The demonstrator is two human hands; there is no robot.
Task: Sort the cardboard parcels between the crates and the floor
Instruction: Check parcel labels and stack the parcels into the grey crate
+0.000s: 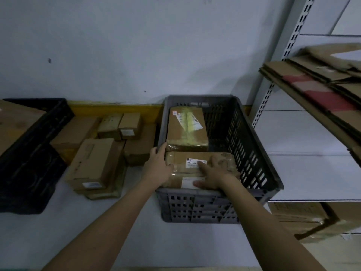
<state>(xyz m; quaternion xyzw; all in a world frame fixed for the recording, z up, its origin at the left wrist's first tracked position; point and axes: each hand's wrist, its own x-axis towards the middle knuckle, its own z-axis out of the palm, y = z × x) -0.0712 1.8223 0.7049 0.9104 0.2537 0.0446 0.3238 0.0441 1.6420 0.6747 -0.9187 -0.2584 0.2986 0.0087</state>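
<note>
Grey plastic makes up the big slotted crate (252, 145) standing on the pale floor (136, 222) against the wall, and it holds two cardboard parcels. The far parcel (187, 128), taped in yellowish film with a label on top, lies toward the back left of the crate. The near parcel (183, 169) lies across the front, its near edge close to the front wall, with two white labels on its upper face.

Left of it stands one black crate (35, 153), only partly in view, with a broad sheet or box of brown cardboard (15, 122) in it.

Between the two crates, floor parcels (93, 163) sit in a loose heap; about six can be counted, some stacked on others, the smallest two (121, 126) side by side near the yellow skirting.

To the right, a white metal shelf rack (293, 133) carries flattened cartons (312, 85), and one more box (304, 218) sits under its lower shelf.

The left hand (158, 167) grips the near parcel's left end, fingers curled around the far corner and thumb on top. The right hand (214, 173) lies flat on that parcel's top, fingers spread apart and pressing near the label.
</note>
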